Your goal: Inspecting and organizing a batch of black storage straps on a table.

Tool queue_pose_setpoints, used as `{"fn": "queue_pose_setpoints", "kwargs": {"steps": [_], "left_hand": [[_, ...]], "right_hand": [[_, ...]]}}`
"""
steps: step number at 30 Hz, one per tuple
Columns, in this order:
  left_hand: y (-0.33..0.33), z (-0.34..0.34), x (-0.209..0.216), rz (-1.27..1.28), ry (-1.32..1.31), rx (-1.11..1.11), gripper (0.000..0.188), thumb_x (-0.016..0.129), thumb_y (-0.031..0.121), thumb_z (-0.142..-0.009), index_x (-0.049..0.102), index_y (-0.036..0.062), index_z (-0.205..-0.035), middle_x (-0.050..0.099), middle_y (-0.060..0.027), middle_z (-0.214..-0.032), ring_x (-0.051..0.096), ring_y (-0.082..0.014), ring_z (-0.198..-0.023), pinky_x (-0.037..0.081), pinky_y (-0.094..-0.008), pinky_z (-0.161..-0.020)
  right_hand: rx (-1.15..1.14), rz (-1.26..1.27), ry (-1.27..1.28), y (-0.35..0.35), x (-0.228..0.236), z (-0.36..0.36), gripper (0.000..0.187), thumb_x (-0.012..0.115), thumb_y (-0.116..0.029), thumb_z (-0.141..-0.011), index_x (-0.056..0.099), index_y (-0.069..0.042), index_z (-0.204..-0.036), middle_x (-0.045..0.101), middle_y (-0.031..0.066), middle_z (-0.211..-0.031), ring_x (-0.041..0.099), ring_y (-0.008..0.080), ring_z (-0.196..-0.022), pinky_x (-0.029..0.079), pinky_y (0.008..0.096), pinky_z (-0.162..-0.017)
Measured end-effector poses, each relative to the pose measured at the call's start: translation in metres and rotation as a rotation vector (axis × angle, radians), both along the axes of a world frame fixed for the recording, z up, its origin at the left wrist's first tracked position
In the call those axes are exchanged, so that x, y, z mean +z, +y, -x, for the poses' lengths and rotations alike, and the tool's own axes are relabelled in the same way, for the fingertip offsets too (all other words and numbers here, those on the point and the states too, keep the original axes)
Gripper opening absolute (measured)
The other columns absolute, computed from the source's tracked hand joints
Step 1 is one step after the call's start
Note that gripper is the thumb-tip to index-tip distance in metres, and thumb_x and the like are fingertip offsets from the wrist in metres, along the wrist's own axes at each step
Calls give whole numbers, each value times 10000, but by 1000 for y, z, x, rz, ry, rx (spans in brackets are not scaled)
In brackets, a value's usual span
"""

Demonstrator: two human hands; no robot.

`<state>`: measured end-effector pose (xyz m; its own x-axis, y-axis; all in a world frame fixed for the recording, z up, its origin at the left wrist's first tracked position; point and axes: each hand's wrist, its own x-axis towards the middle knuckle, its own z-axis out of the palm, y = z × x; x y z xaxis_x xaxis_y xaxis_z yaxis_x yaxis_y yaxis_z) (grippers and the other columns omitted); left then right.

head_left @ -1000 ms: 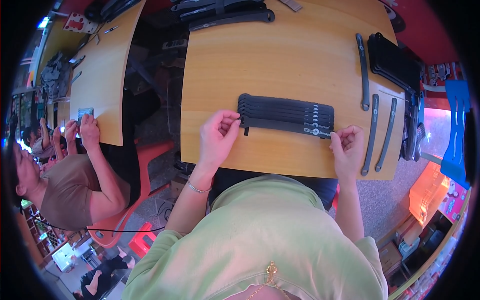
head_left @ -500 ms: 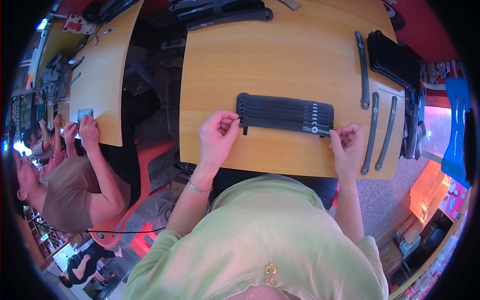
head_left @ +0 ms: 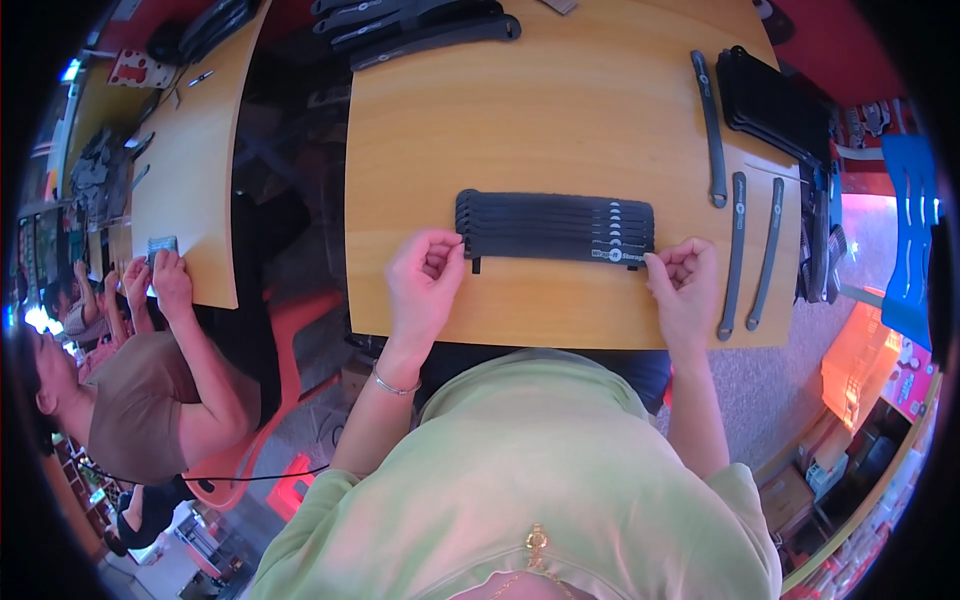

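A fanned stack of black straps lies crosswise on the wooden table in front of me, each strap overlapping the one behind. Pale printed marks line up near the right end. My left hand is closed in a pinch at the left end of the nearest strap. At that strap's right end, thumb and fingers of my right hand pinch the corner. Two small black tabs stick out below the stack's near edge, one close to each hand.
Three loose dark straps lie on the table's right side. A pile of black straps sits at the right edge, another bundle at the far left. At a separate table on the left, a co-worker handles a small stack.
The view has shifted slightly, so the table and straps sit a little further left. A second tab now shows beside my right hand. Both hands stay at the stack's ends.
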<state>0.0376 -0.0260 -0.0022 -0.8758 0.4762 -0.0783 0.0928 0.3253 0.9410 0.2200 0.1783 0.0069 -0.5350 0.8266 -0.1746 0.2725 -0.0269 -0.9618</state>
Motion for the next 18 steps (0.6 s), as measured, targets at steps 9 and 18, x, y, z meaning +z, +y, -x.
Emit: {"fn": "queue_pose_setpoints", "kwargs": {"steps": [9, 18], "left_hand": [[1, -1, -1, -6, 27, 2, 73, 617, -36, -793, 613, -5, -859, 577, -2, -696, 495, -40, -586, 407, -169, -518], [0, -1, -3, -2, 28, -1, 75, 622, -38, -790, 615, -9, -858, 578, -3, -697, 495, -38, -583, 409, -168, -514]], "right_hand": [[-10, -96, -87, -2, 2, 3, 262, 654, 2, -803, 424, -21, -927, 539, 22, -742, 511, 45, -620, 433, 171, -548], [-11, -102, -124, -2, 2, 6, 262, 653, 1, -801, 423, -17, -927, 542, 21, -714, 506, 44, -595, 436, 177, -531]]}}
